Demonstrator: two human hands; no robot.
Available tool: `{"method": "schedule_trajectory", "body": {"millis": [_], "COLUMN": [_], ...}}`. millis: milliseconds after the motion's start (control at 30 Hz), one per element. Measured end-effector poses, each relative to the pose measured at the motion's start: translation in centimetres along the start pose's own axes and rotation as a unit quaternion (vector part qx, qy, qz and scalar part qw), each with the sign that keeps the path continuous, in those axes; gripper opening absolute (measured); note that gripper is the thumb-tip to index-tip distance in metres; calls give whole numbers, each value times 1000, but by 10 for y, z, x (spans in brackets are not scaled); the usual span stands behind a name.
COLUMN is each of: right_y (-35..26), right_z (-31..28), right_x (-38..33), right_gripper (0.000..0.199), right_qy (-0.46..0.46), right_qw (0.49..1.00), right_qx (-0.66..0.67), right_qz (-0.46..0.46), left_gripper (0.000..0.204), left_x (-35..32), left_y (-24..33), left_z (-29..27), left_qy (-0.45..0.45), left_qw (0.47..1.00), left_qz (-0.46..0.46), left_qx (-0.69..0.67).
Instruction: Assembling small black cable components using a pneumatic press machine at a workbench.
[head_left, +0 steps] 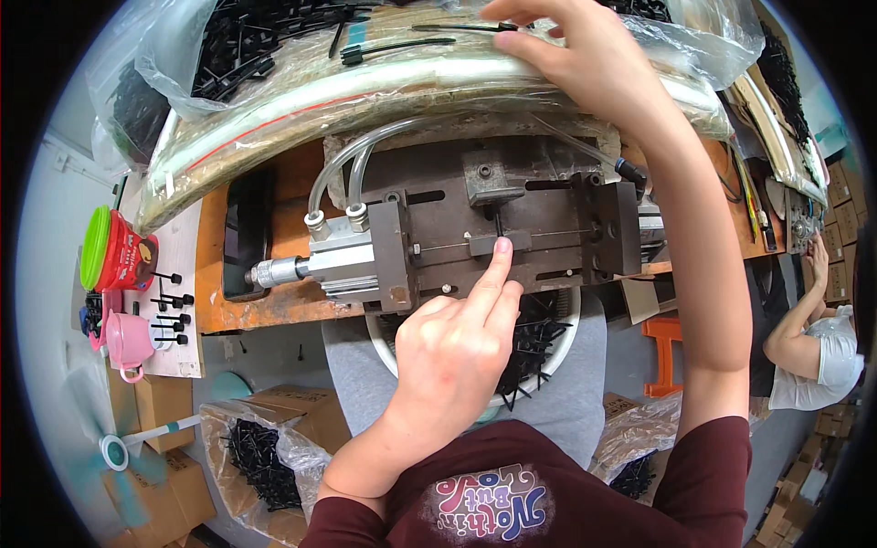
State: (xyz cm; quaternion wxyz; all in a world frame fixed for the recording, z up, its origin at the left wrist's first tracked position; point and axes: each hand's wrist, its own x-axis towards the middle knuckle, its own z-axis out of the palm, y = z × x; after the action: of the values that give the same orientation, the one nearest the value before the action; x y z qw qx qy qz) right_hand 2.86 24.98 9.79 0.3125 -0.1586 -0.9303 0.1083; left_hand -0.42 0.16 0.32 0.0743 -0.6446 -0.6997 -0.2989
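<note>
My left hand (pixel 457 342) stretches its index finger forward, its tip resting on a small dark block (pixel 484 245) in the middle of a metal clamping fixture (pixel 448 215). Its other fingers are curled, and the thumb is hidden. A thin black piece (pixel 499 217) stands just beyond that fingertip, under a grey metal bracket (pixel 493 183). Over the plastic-covered ledge, my right hand (pixel 557 41) has thumb and fingers apart around the head of a slim black plastic piece (pixel 457 28). Another such piece (pixel 397 49) lies nearby.
Plastic bags of black pieces (pixel 242 46) lie along the far ledge. A phone (pixel 248 233) and air cylinder (pixel 343 265) are left of the fixture, beside a red tub (pixel 132 251) and pink cup (pixel 130 340). A white basin (pixel 571 320) sits below; a co-worker (pixel 818 356) is at right.
</note>
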Motion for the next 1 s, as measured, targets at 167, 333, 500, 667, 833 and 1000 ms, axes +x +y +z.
{"method": "schedule_trajectory", "body": {"millis": [167, 333, 500, 667, 833, 1000], "right_y": [-16, 3, 5, 11, 13, -10], "right_z": [-1, -3, 11, 6, 8, -19], "right_x": [6, 11, 25, 19, 29, -6], "right_gripper": [21, 25, 30, 31, 27, 22], "right_qy": [-98, -16, -132, -89, -112, -95], "right_qw": [993, 999, 989, 995, 994, 995], "right_qx": [52, -12, -29, -4, -1, 36], "right_qz": [43, -43, -55, -40, 8, 21], "left_gripper": [27, 26, 26, 26, 33, 34], "left_x": [3, 2, 2, -8, -13, 17], "left_y": [-5, -4, -4, -2, -4, -29], "left_z": [-4, 0, -4, -23, -34, -55], "left_qy": [-25, -5, 2, -59, -111, 23], "left_qw": [999, 1000, 1000, 992, 982, 986], "left_qz": [-15, -4, 8, 20, 41, 5], "left_qx": [12, 2, -14, -105, -144, -167]}}
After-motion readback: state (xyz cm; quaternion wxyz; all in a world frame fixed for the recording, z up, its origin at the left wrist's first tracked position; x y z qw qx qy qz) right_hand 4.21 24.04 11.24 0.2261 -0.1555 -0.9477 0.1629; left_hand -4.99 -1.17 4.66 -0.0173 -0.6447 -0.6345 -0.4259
